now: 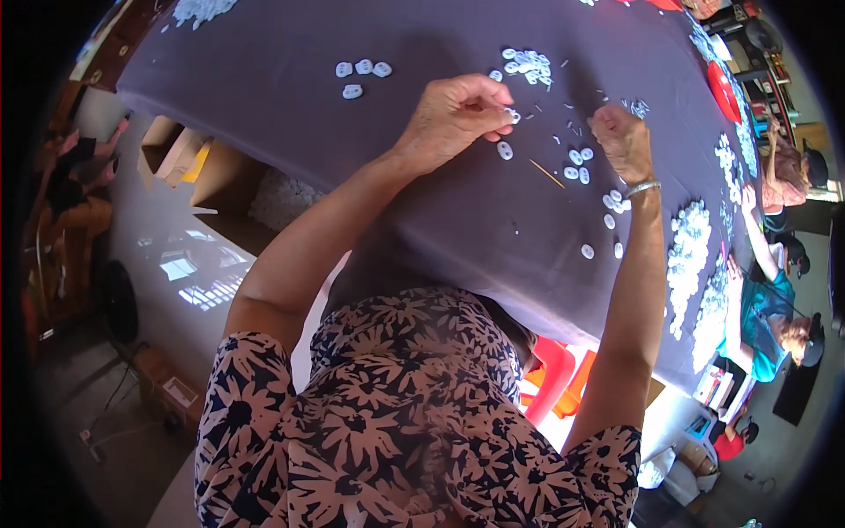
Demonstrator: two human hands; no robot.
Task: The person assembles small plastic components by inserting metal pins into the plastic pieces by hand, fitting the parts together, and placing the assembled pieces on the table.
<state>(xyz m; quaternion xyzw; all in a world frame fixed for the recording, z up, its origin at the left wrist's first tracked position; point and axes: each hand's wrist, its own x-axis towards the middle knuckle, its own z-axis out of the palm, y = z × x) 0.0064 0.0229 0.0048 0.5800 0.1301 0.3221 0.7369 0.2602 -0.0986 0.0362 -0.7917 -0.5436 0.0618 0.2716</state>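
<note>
Over the dark-covered table, my left hand (458, 116) pinches a small white plastic piece (513, 115) between thumb and fingertips. To its right, my right hand (622, 143) is closed with the fingers curled in; whatever it may hold is too small or hidden to make out. A thin wooden stick (547, 173) lies between and just below the two hands. Beneath my left fingertips rests a white oval piece with dark holes (504, 150). Several similar oval pieces (577, 165) lie near my right hand, and a small heap of them (532, 65) sits beyond both hands.
Tiny slivers (638, 108) are scattered past my right hand. At the left stands a group of white pieces (363, 68). A large white pile (688, 255) spreads right of my right forearm. An open cardboard box (224, 189) is below the table's left edge. Other people (770, 326) work at the right.
</note>
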